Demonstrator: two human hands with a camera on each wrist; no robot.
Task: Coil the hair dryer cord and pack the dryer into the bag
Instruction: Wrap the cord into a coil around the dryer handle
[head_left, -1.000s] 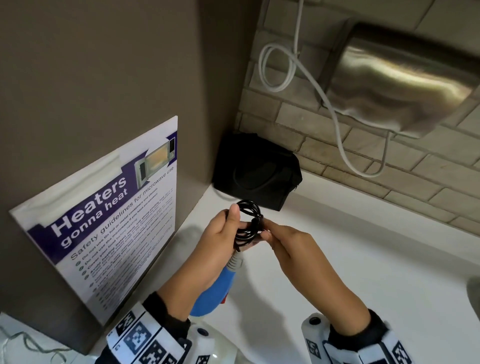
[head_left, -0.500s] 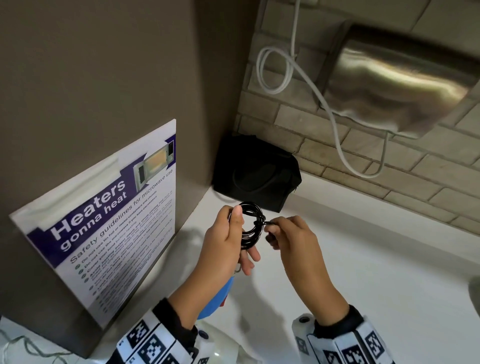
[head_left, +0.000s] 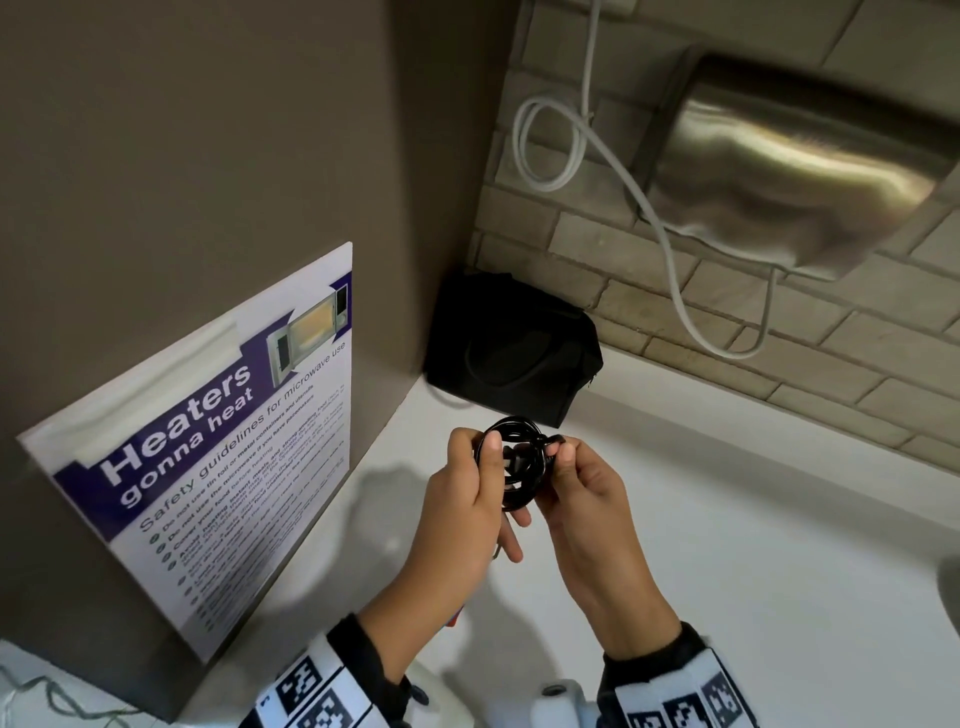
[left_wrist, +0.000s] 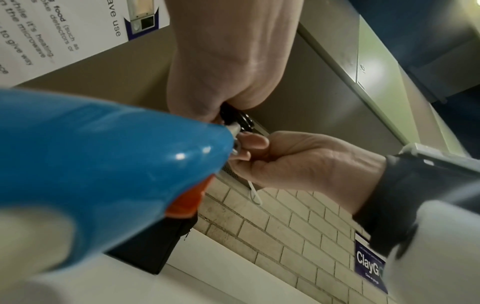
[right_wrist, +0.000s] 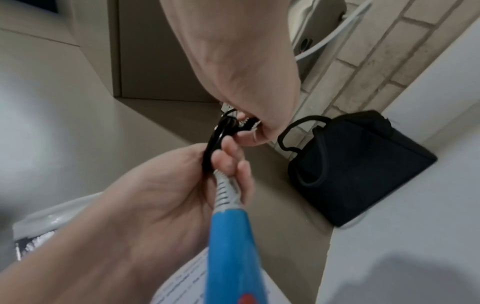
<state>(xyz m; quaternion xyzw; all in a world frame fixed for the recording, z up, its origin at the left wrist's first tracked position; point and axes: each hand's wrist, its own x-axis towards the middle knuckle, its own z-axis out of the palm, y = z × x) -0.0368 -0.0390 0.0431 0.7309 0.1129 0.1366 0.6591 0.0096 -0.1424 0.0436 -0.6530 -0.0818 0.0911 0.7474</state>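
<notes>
Both hands hold the coiled black cord (head_left: 519, 460) above the white counter. My left hand (head_left: 475, 483) grips the coil's left side, thumb over the loops. My right hand (head_left: 566, 467) pinches a black cord end at the coil's right edge. The blue hair dryer (left_wrist: 103, 164) hangs below my left hand by its grey strain relief (right_wrist: 227, 191). In the head view my left forearm hides most of it. The black bag (head_left: 514, 348) sits in the corner behind the hands, its handle (right_wrist: 293, 131) up. I cannot tell if its top is unzipped.
A microwave safety poster (head_left: 218, 447) hangs on the brown panel at the left. A steel hand dryer (head_left: 800, 171) with a looping white cable (head_left: 550, 145) is mounted on the brick wall. The white counter (head_left: 753, 545) stretches to the right.
The left hand has turned so the blue dryer slipped out of the head view under the forearm. The right hand's pinch moved up to the coil's right edge.
</notes>
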